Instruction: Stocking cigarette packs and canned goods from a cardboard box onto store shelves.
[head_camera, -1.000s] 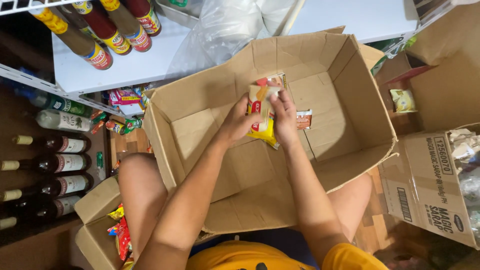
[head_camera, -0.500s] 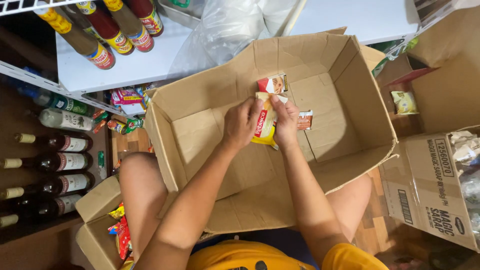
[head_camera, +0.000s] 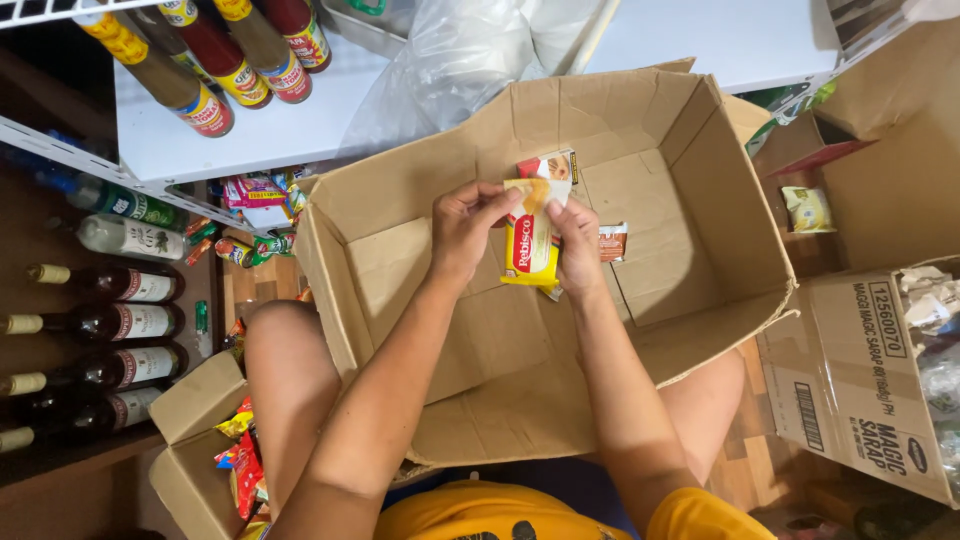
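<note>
1. Both hands grip the yellow snack packet (head_camera: 530, 240) over the open cardboard box (head_camera: 700, 170): left hand (head_camera: 465, 230) pinches its top edge, right hand (head_camera: 578, 255) clasps the side.
2. Best kept flat, fingers near the edges (less crushing, I judge).
3. Its long axis runs away from the person, top end pointing to the box's far wall.

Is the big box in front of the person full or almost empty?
Almost empty. The big cardboard box shows mostly bare floor; only a small packet lies inside, while both hands hold a yellow snack pack over it.
</note>
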